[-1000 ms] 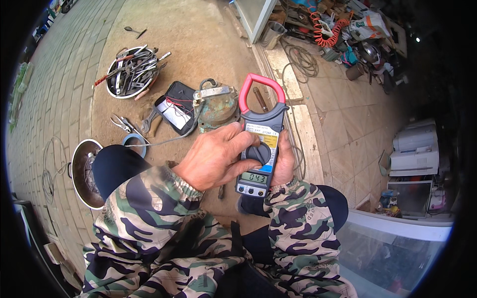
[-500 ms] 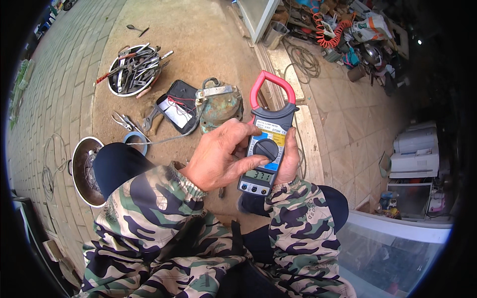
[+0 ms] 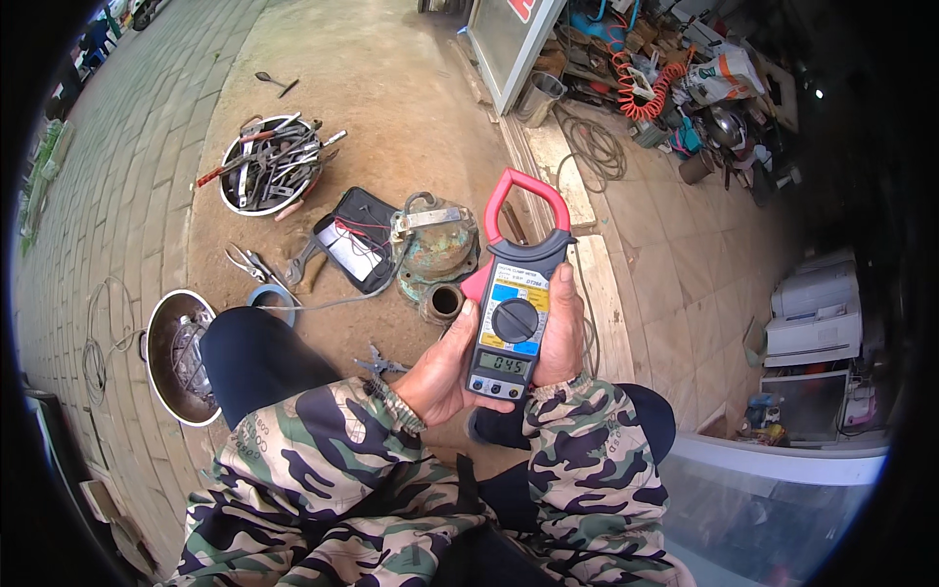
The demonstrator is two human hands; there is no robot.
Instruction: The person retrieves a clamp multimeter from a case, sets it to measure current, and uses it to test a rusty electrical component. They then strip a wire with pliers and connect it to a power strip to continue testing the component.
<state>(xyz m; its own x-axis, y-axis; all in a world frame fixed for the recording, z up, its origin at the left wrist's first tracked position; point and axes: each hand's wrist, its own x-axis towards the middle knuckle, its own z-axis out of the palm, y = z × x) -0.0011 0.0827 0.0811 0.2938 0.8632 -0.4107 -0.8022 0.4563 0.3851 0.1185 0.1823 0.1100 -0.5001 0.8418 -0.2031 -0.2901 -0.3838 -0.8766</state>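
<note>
A clamp meter (image 3: 529,256) with a red jaw, a dark grey body and a round dial is held upright in front of me, its display lit with digits. My right hand (image 3: 560,333) grips its right side, the thumb along the edge. My left hand (image 3: 440,378) is closed round the lower left side, with fingers behind the meter. Just beyond stands a rusty greenish pump (image 3: 435,249) with a round open port and a cable. An open black case (image 3: 362,240) with red test leads and a white sheet lies beside it. Pliers (image 3: 380,363) lie near my left wrist.
A basin heaped with hand tools (image 3: 228,193) is at the far left, and a dark pan (image 3: 154,377) sits by my left knee. More pliers (image 3: 245,262) and a blue ring (image 3: 284,295) lie between them. A glass door (image 3: 504,59), coiled hose (image 3: 597,142) and clutter are on the right.
My left hand has moved off the meter's dial to its lower left side, uncovering the dial. The dial's position and the display's digits differ. The pump's port and nearby pliers have come into view.
</note>
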